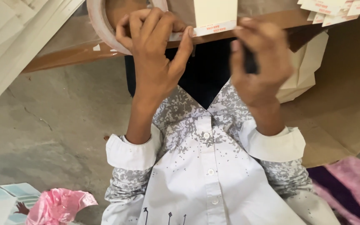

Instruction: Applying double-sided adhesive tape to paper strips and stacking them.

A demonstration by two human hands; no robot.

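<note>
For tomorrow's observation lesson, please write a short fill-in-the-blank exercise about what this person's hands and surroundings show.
1. The left hand pinches a strip pulled from a roll of ____.
2. The cream card lies on a ____ board.
3. The crumpled plastic bag on the floor is ____.
4. The right hand holds a small ____-coloured object.

Missing words: tape; brown; pink; dark
</note>
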